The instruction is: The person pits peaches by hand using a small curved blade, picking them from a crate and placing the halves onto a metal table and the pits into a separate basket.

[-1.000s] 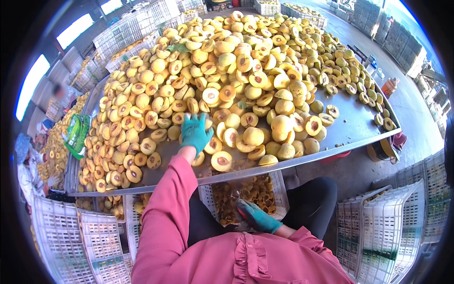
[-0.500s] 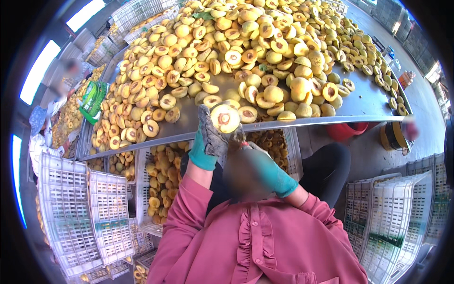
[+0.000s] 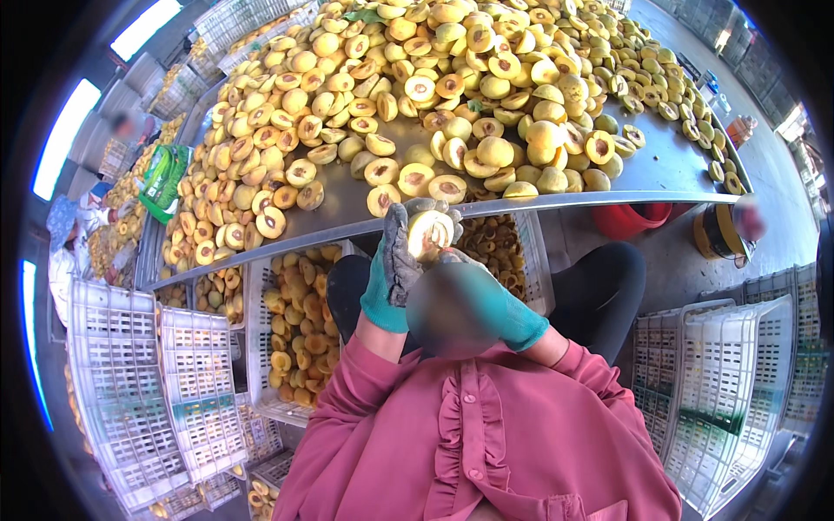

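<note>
My left hand, in a teal glove with a grey palm, is closed around a yellow peach half just in front of the table's near edge. Its cut face is turned up and brightly lit. Against the lower side of this half are the fingers of my right hand, also gloved in teal. A blurred patch covers much of that hand, and whatever it grips is hidden. Just beyond my hands, several cut peach halves lie on the metal table.
A large heap of peach halves covers much of the table. Below its edge stand crates of peaches and a red basin. White crates flank me on both sides. Other people are at the far left.
My left hand has curled further around the peach half and drawn it slightly down and right. The right hand's fingers have come up against the fruit. The view has shifted a little.
</note>
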The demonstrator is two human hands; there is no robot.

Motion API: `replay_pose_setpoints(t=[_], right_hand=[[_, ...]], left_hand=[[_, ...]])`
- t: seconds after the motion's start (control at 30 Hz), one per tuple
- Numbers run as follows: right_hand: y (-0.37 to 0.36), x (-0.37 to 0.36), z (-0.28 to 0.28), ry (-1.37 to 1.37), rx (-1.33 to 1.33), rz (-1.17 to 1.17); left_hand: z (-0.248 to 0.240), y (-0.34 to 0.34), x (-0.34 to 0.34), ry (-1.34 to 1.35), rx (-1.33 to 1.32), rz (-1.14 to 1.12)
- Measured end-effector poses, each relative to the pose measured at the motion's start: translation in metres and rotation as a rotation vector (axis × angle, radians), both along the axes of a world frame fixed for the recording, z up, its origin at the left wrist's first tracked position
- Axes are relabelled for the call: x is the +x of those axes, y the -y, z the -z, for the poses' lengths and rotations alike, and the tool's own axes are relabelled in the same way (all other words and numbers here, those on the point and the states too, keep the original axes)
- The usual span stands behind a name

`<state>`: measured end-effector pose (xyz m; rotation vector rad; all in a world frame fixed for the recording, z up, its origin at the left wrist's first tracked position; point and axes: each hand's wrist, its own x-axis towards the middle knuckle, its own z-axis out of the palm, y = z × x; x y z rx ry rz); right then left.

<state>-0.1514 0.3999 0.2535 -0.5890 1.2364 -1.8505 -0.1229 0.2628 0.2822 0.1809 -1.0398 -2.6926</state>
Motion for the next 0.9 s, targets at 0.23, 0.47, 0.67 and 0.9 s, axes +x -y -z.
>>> replay_pose_setpoints(t=[0.23, 0.47, 0.67, 0.9], right_hand=[[0.004, 0.002, 0.028, -0.178, -0.059, -0.034], [0.005, -0.002, 0.028, -0.372, -0.28, 0.048], [-0.025, 0.002, -0.038, -0.19, -0.05, -0.151], [-0.032, 0.01, -0.038, -0.189, -0.067, -0.292]], left_hand=[[-0.011, -0.004, -0.001, 0.006, -0.138, -0.047], [-0.032, -0.012, 0.003, 0.116, -0.574, -0.13], [-0.035, -0.01, 0.003, 0.052, -0.582, -0.107], [-0.036, 0.0, 0.005, -0.068, -0.753, 0.1]])
